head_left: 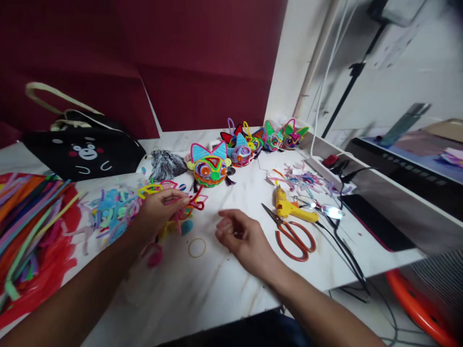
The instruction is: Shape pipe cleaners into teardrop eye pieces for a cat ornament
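My left hand (159, 209) rests among a heap of bent pipe-cleaner pieces (115, 209), its fingers curled and pinched on a pink piece (197, 202). My right hand (246, 238) lies on the white table (217, 284) with fingers loosely curled; nothing shows in it. A small yellow ring (197, 247) lies between the hands. A colourful pipe-cleaner cat face (210, 167) stands just beyond my left hand.
Orange-handled scissors (294, 233) and a yellow glue gun (289, 207) lie to the right. More cat faces (264, 140) stand at the back. Straight pipe cleaners (25, 212) are piled at left, a black bag (83, 154) behind. Black cables (343, 250) run off the table's right edge.
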`<state>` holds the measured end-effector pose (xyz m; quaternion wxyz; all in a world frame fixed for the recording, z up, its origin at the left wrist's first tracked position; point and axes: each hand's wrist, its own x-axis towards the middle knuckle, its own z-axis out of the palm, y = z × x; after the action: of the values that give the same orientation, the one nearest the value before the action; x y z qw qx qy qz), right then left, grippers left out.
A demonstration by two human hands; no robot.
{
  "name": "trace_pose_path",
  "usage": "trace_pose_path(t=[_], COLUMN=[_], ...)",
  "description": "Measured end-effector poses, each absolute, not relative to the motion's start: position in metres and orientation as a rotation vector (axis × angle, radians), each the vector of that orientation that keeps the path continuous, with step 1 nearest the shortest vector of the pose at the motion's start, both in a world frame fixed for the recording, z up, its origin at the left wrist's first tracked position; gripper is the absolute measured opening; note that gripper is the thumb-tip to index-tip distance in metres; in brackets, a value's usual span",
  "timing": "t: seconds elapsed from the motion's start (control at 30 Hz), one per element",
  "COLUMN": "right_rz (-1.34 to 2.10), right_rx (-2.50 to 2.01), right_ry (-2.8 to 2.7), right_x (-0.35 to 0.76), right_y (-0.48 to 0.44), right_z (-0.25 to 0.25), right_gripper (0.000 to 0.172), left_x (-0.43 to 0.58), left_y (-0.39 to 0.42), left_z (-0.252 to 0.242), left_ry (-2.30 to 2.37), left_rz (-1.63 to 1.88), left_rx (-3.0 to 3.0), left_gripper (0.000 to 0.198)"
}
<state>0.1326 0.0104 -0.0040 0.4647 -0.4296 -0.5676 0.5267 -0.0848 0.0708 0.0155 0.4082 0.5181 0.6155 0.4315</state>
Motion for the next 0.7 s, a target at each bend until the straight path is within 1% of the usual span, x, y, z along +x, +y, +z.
trace_pose_path(t=[0.13, 0.17, 0.2, 0.3, 0.33, 0.37, 0.53, 0.7], right_rz=[1.197, 1.181, 1.187, 1.272, 1.291, 1.302, 1.351, 1.341], right_rx=[-1.13, -1.124, -1.107, -1.061, -1.063, -1.071, -1.07, -1.063], right_ry=[-1.421, -1.424, -1.423, -1.398, -1.383, -1.367, -1.341, -1.456], right_x=[0.114, 0.111, 0.108, 0.103, 0.103, 0.102, 0.104, 0.107], right_y=[0.043, 0.049, 0.054, 0.065, 0.068, 0.069, 0.068, 0.062], right_z=[0.003, 0.002, -0.001, -0.013, -0.018, -0.022, -0.029, -0.027], right_gripper=[0.054, 0.055, 0.05, 0.015, 0.008, 0.006, 0.012, 0.016], left_x=[-0.072, -0.069, -0.068, -0.065, -0.065, -0.065, -0.067, -0.065], left_y=[0.062, 0.061, 0.059, 0.055, 0.054, 0.052, 0.049, 0.048], left_z=[0.007, 0.005, 0.005, 0.004, 0.004, 0.004, 0.0, 0.0], left_ry=[1.548, 1.544, 1.537, 1.482, 1.459, 1.439, 1.437, 1.441], left_rz=[1.015, 1.006, 0.996, 0.96, 0.941, 0.922, 0.873, 0.925], left_rx=[1.386, 1.421, 1.46, 1.532, 1.535, 1.53, 1.483, 1.476], left_gripper=[0.036, 0.035, 0.033, 0.031, 0.031, 0.031, 0.037, 0.028])
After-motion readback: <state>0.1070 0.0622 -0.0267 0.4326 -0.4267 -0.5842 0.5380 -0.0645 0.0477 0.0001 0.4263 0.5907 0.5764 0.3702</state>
